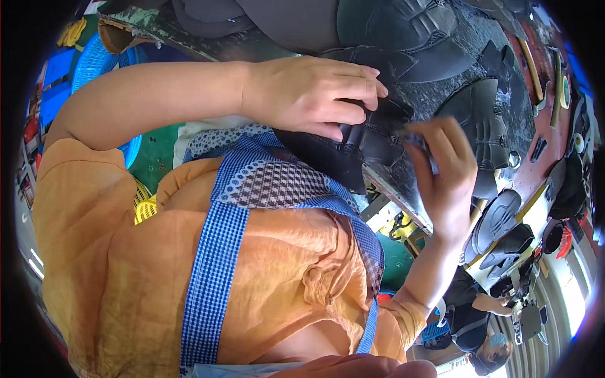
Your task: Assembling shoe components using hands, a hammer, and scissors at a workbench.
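A black shoe upper [378, 142] with a strapped or laced front lies at the near edge of the dark, worn worktable [522, 116]. My left hand [315, 94] reaches across from the left and rests over this upper, its fingers bent down and gripping it. At the upper's right side is my right hand [446, 167], thumb and forefinger pinched together close to the front part. Whatever is between those fingertips is too small and blurred to name. Another black upper [476, 116] lies just right of my right hand, and more black uppers [397, 28] are spread at the far side.
A wooden-handled tool [531, 68] and a roll of tape [564, 92] lie at the far right. Further pieces [495, 217] sit on a surface at right. A blue basket [88, 69] stands at left. Another person [471, 321] works at lower right.
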### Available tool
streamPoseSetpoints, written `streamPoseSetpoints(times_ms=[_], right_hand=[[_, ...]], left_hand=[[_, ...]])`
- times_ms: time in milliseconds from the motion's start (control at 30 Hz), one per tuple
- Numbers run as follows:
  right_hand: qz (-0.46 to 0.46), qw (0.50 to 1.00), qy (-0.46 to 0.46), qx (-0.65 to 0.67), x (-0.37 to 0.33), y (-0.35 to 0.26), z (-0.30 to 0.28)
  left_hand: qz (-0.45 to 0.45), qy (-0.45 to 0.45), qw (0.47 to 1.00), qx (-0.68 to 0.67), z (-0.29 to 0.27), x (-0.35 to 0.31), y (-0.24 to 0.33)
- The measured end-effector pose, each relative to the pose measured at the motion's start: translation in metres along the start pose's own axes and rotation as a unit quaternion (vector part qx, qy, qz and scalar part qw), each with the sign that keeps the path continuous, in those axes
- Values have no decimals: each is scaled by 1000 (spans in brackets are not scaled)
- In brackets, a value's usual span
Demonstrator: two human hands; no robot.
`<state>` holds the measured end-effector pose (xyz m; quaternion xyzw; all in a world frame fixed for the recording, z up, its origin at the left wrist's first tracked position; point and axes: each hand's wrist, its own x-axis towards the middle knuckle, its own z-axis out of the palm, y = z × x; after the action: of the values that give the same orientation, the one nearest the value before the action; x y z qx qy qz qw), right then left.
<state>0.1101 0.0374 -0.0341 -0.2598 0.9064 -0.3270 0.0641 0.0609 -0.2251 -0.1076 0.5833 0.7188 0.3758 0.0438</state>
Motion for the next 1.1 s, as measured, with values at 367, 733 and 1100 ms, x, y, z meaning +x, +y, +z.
streamPoseSetpoints(times_ms=[367,733,1100], right_hand=[[-170,979,-106,-20,47,6,-16],[-135,981,-130,-50,36,27,-10],[-132,984,-112,-50,25,35,-15]], left_hand=[[2,-12,1000,1,-1,3,2],[-4,-11,1000,-7,-2,4,1],[-15,-12,1000,-1,-3,2,1]])
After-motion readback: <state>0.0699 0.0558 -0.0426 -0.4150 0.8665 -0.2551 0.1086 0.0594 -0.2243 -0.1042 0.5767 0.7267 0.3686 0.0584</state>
